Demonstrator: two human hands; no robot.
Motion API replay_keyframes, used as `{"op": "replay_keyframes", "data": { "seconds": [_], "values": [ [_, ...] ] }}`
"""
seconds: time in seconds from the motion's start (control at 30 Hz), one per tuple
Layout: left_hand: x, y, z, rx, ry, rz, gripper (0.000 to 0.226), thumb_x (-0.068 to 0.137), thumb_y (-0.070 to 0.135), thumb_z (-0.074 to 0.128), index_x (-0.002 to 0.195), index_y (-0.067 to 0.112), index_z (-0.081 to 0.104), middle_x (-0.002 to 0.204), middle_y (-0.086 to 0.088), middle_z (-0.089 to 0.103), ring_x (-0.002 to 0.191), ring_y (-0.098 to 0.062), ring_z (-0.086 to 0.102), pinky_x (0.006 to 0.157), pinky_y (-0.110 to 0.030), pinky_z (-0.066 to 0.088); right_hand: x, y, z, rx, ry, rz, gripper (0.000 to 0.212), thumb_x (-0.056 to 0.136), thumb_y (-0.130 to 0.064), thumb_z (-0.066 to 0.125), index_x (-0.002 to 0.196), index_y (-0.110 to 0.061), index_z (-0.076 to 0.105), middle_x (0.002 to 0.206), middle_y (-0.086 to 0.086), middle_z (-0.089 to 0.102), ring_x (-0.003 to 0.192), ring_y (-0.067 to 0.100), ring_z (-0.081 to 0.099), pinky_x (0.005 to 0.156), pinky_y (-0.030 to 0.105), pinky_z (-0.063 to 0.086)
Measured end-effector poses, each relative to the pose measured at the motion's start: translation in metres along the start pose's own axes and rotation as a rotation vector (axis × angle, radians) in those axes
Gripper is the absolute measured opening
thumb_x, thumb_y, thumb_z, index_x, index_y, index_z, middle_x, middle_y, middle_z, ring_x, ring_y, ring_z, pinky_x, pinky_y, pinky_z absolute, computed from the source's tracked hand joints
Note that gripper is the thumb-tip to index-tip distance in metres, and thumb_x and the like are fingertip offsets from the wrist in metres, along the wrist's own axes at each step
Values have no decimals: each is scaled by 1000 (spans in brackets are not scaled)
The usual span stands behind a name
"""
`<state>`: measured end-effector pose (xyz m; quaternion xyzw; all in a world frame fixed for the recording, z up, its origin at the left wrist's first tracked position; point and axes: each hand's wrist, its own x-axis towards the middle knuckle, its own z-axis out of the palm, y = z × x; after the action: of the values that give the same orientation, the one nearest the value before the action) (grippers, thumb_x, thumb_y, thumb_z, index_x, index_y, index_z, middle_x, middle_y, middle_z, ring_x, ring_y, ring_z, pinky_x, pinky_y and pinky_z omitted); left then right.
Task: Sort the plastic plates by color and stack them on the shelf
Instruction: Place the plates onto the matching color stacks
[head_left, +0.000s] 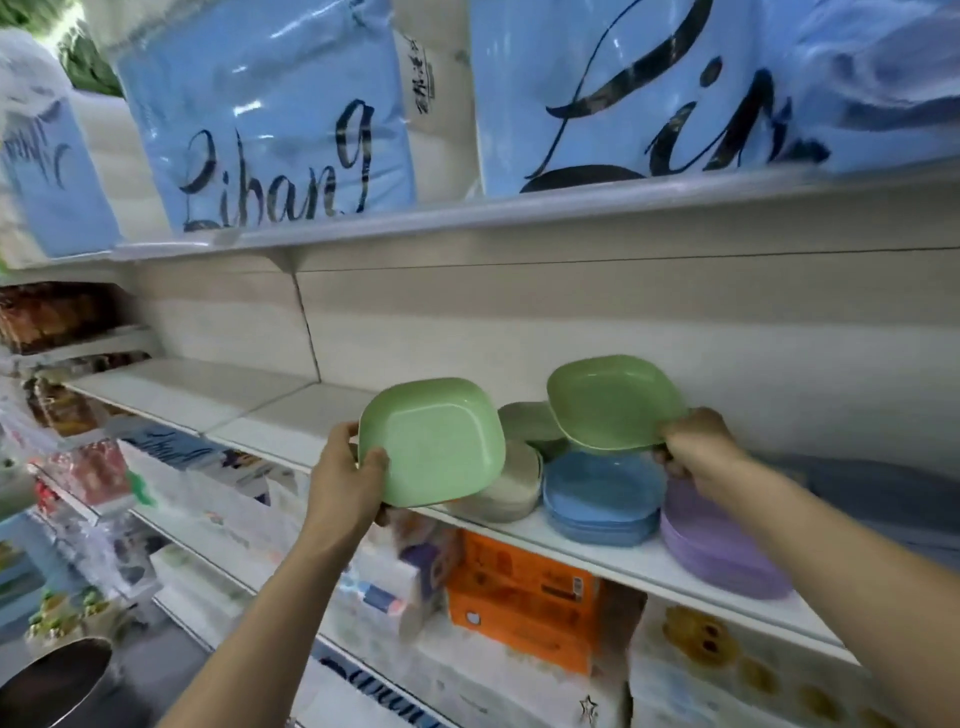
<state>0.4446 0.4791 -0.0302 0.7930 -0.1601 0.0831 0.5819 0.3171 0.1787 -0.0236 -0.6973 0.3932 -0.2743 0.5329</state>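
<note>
Gripping green plates w/ both hands: left hand (349, 474) tilts light green plate (434, 441); right hand (698, 447) lifts darker green plate (613, 402).

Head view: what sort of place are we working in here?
Most likely a shop aisle. White tiered shelves carry packaged goods: sealed blue packs above, an orange box below, and stacks of plastic plates by colour on the middle shelf.

one head camera, close in, tilted slightly up at the shelf (597, 551).
</note>
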Motion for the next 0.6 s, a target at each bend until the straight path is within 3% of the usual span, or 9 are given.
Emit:
{"op": "replay_keyframes", "data": {
  "seconds": [0.17, 0.4, 0.6],
  "values": [
    [80, -21, -14, -14, -48, -16, 26, 96, 7, 45, 121, 12, 46, 102, -11, 58, 45, -23, 55, 36, -29, 46, 39, -24, 70, 42, -35, 119, 20, 86, 3, 35, 73, -6, 47, 55, 13, 47, 24, 10, 29, 37, 10, 21],
    [144, -44, -9, -113, -141, -56, 24, 100, 14, 44, 124, 12, 45, 98, -12, 59, 39, -18, 53, 37, -28, 45, 82, -26, 137, 2, -21, 239, 22, 91, -3, 40, 70, -5, 47, 55, 15, 50, 22, 11, 31, 36, 9, 25],
    [166, -49, 9, -175, -209, -74, 23, 102, 21, 42, 124, 17, 43, 95, -11, 61, 40, -19, 54, 39, -29, 47, 84, -24, 149, -118, -94, 250, 29, 97, -30, 45, 90, -3, 52, 58, 15, 56, 29, 14, 38, 36, 12, 26]
  ]
}}
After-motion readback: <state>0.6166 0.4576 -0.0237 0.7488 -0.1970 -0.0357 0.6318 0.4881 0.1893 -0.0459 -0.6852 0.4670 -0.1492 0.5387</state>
